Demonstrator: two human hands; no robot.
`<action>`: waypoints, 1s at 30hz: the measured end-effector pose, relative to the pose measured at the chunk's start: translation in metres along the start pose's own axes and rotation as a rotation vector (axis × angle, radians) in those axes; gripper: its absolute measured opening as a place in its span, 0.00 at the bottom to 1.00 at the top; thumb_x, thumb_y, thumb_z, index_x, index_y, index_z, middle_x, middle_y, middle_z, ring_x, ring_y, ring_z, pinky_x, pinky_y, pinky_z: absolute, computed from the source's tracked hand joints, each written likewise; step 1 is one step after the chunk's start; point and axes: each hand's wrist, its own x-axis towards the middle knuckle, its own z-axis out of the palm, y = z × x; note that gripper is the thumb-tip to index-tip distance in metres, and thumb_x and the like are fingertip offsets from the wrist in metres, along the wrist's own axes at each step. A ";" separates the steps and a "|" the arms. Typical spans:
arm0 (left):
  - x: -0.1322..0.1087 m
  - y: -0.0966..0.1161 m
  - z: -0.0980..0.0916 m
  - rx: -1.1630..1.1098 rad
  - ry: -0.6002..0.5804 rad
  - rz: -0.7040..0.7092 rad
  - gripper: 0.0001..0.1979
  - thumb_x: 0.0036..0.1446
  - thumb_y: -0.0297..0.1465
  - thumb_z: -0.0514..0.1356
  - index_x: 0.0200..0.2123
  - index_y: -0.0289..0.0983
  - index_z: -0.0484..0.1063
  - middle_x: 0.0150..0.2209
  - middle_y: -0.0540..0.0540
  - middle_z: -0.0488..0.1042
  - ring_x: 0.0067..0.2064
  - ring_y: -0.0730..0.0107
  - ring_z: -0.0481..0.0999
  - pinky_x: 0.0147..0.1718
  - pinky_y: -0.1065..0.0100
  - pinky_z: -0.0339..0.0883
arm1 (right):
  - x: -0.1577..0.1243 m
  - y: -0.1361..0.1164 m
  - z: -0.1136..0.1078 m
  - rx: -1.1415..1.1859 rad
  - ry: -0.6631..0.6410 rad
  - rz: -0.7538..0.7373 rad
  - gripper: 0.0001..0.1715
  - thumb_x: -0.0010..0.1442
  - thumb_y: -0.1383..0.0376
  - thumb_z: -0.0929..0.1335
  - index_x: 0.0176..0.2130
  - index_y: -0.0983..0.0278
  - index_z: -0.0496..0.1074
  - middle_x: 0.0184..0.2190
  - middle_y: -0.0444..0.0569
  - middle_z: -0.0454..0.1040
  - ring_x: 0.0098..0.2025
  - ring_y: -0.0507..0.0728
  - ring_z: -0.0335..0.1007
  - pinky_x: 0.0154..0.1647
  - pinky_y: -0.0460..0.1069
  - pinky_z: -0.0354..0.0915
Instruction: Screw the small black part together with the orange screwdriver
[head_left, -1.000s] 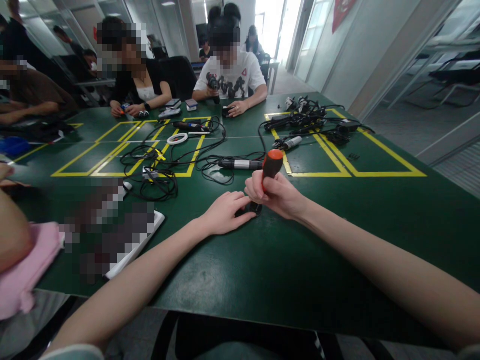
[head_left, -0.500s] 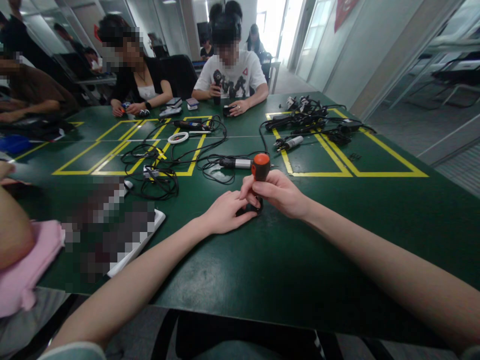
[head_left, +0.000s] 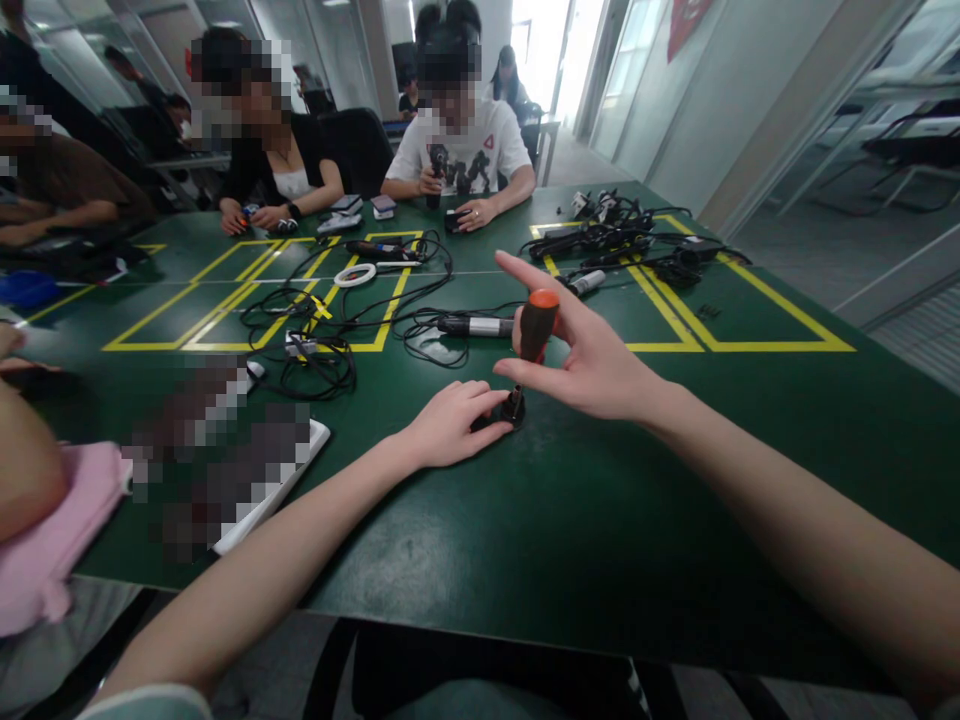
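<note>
While the left hand (head_left: 450,425) lies low, its thumb and fingers closed about a small black part (head_left: 510,410) on the green worktop (head_left: 637,540), the right hand (head_left: 574,345) surrounds the handle of a screwdriver (head_left: 537,330). The right thumb and index finger are spread apart; the remaining fingers are largely hidden behind the handle, so that whether they grip it cannot be told. The screwdriver, dark with an orange-red cap, stands slightly tilted, its lower end directed at the black part; the exact contact is too small to make out.

Just beyond the hands lies a black cylindrical tool (head_left: 480,327) with a silver band, its cable looped to the left. Farther left, a coil of black cable (head_left: 322,380) and a white ring (head_left: 355,275) lie among yellow tape lines (head_left: 780,347). To the right rests a heap of black cables (head_left: 600,240), with small dark pieces (head_left: 706,312) nearby. At near left are a white-edged object (head_left: 311,450), mostly masked by pixelation, and a pink cloth (head_left: 67,520). Across the worktop, a person in a white shirt (head_left: 476,150) holds a dark drill-like tool (head_left: 436,160) upright.
</note>
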 end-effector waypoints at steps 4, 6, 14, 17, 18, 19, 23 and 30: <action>0.000 0.000 0.000 0.001 0.000 0.009 0.14 0.75 0.41 0.59 0.53 0.38 0.76 0.43 0.42 0.78 0.46 0.56 0.78 0.47 0.59 0.71 | -0.001 -0.007 -0.009 -0.107 -0.023 -0.036 0.44 0.63 0.57 0.78 0.72 0.54 0.66 0.62 0.53 0.74 0.38 0.57 0.76 0.52 0.58 0.74; 0.000 0.000 0.000 0.001 0.005 0.008 0.14 0.74 0.40 0.60 0.53 0.38 0.76 0.42 0.42 0.77 0.45 0.56 0.77 0.46 0.60 0.70 | -0.002 -0.008 -0.012 -0.147 -0.043 -0.069 0.39 0.62 0.58 0.78 0.69 0.56 0.70 0.62 0.53 0.74 0.39 0.57 0.77 0.47 0.56 0.74; 0.000 -0.002 0.001 0.009 0.013 0.003 0.16 0.75 0.41 0.59 0.57 0.38 0.75 0.40 0.44 0.76 0.43 0.59 0.76 0.45 0.61 0.69 | 0.002 -0.023 -0.021 -0.348 0.019 -0.198 0.16 0.66 0.58 0.76 0.51 0.61 0.79 0.41 0.48 0.79 0.36 0.56 0.75 0.39 0.52 0.71; 0.000 -0.002 0.001 0.012 0.014 0.000 0.17 0.75 0.41 0.60 0.58 0.38 0.75 0.39 0.46 0.75 0.42 0.59 0.75 0.44 0.61 0.68 | 0.005 -0.031 -0.024 -0.479 0.087 -0.314 0.10 0.68 0.58 0.75 0.44 0.62 0.80 0.36 0.47 0.78 0.34 0.55 0.72 0.37 0.51 0.68; 0.000 -0.002 0.001 0.011 0.015 0.000 0.17 0.75 0.41 0.60 0.58 0.38 0.75 0.38 0.46 0.75 0.42 0.59 0.75 0.44 0.61 0.68 | 0.005 -0.033 -0.024 -0.508 0.100 -0.339 0.09 0.69 0.59 0.74 0.43 0.62 0.80 0.36 0.47 0.78 0.34 0.55 0.72 0.37 0.51 0.69; 0.000 -0.002 0.001 0.010 0.016 0.002 0.17 0.75 0.41 0.60 0.58 0.37 0.75 0.38 0.46 0.74 0.41 0.60 0.75 0.44 0.62 0.68 | 0.005 -0.034 -0.023 -0.523 0.107 -0.356 0.08 0.70 0.60 0.74 0.44 0.62 0.80 0.36 0.48 0.79 0.36 0.55 0.74 0.38 0.51 0.69; -0.001 -0.002 0.001 0.005 0.023 0.010 0.16 0.75 0.40 0.60 0.57 0.37 0.75 0.37 0.46 0.74 0.41 0.60 0.75 0.44 0.62 0.68 | 0.003 -0.034 -0.018 -0.473 0.085 -0.382 0.12 0.70 0.68 0.70 0.52 0.64 0.80 0.41 0.49 0.83 0.41 0.56 0.79 0.44 0.51 0.73; -0.002 -0.002 -0.001 0.025 0.027 0.021 0.17 0.75 0.41 0.59 0.57 0.37 0.75 0.41 0.44 0.77 0.43 0.59 0.76 0.45 0.61 0.70 | 0.006 -0.027 -0.003 -0.203 0.189 -0.384 0.04 0.67 0.69 0.72 0.42 0.64 0.81 0.39 0.49 0.82 0.39 0.54 0.77 0.40 0.50 0.72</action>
